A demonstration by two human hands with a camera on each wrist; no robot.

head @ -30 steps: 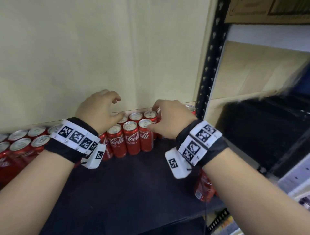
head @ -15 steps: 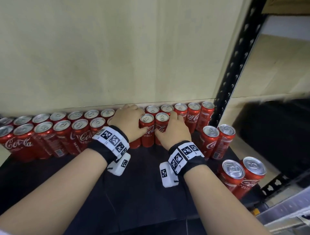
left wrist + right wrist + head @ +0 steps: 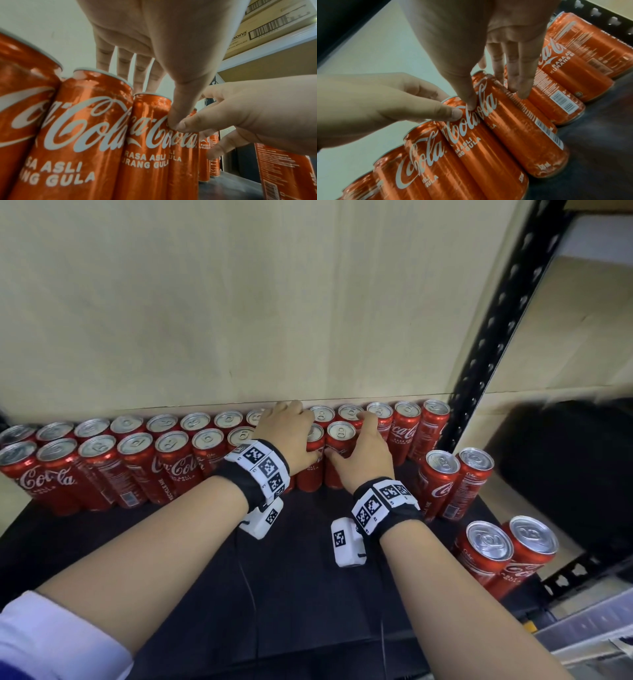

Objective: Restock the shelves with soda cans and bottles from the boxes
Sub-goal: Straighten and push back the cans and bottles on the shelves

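Spanning the scene is a dark, flat shelf board [image 3: 171, 570] backed by a pale beige wall panel [image 3: 239, 302], with a black perforated metal upright [image 3: 493, 337] at its far right. Two long rows of slim red Coca-Cola cans [image 3: 137, 460] stand upright against the panel, running from the far left to the upright. Two separate pairs of the same red cans stand apart at the right — one pair [image 3: 455, 481] mid-shelf, another pair [image 3: 507, 553] nearer the front edge. At the right end of the front row, the left hand [image 3: 287, 436] reaches over one red can [image 3: 313, 463], fingers draped past its top and thumb pressed on its near side. The right hand [image 3: 363, 453] grips the neighbouring red can [image 3: 339, 453] likewise, fingers down its right side, thumb on its front. Both thumb tips touch between the two cans, which stand side by side, touching.
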